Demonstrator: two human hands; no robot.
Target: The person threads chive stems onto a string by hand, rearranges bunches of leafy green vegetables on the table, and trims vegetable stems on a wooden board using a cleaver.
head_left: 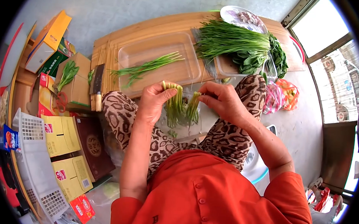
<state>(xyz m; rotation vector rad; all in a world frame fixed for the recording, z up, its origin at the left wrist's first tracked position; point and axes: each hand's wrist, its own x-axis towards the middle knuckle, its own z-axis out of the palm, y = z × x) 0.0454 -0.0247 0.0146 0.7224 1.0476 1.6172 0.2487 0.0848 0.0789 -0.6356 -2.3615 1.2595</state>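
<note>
In front of my knees, my left hand (155, 99) is closed around a bunch of green stalks (174, 108), pale at the top and hanging down. My right hand (224, 101) pinches a smaller bunch of similar stalks (192, 108) just beside it, so the two bunches hang side by side. Below them is clear plastic, its contents hard to make out. Beyond my hands, a clear plastic tray (127, 54) on the wooden table holds a few thin chives (151, 66). To its right lies a large pile of chives (232, 39).
Leafy greens (251, 61) lie against the chive pile, behind which is a plate (229, 14) with pale pieces. A cleaver (97, 80) rests at the table's left edge. Boxes (62, 136) and a white basket (39, 157) line the left. Plastic bags (284, 95) sit at right.
</note>
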